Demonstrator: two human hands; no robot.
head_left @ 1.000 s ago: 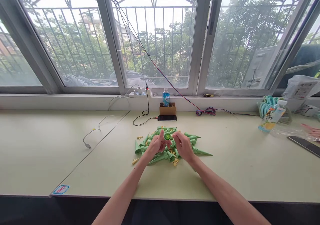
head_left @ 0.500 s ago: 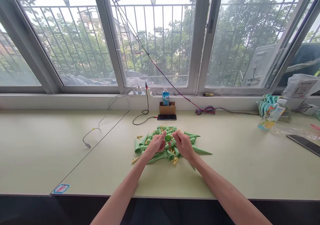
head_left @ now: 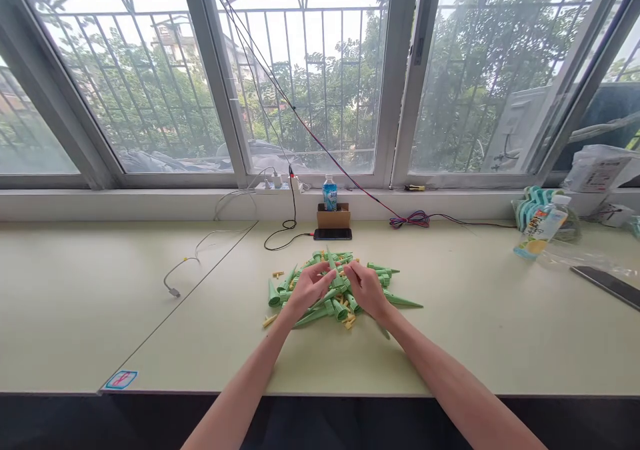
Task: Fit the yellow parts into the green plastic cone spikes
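Observation:
My left hand (head_left: 311, 289) is closed on a green plastic watering spike (head_left: 332, 261), its narrow tip pointing up and away from me. Close on its right side is my right hand (head_left: 366, 289), with thumb and fingers pinched together. What sits in that pinch is too small to make out. Under and around both hands lies a loose pile of green spikes (head_left: 340, 311), some with ridged collars. Small yellow valve pieces (head_left: 270, 321) are scattered among them and at the pile's left edge.
Behind the pile, a dark phone (head_left: 333, 235) leans by a cardboard box (head_left: 334, 219) with a blue bottle (head_left: 330, 194). A bundled cable (head_left: 410, 220) lies near the sill. To the right are a juice bottle (head_left: 543, 229) and a dark tablet-like slab (head_left: 607, 286).
The spike in my left hand has turned: its round open end faced me before, and now its tip points up and away. My right hand stays beside it, pinched.

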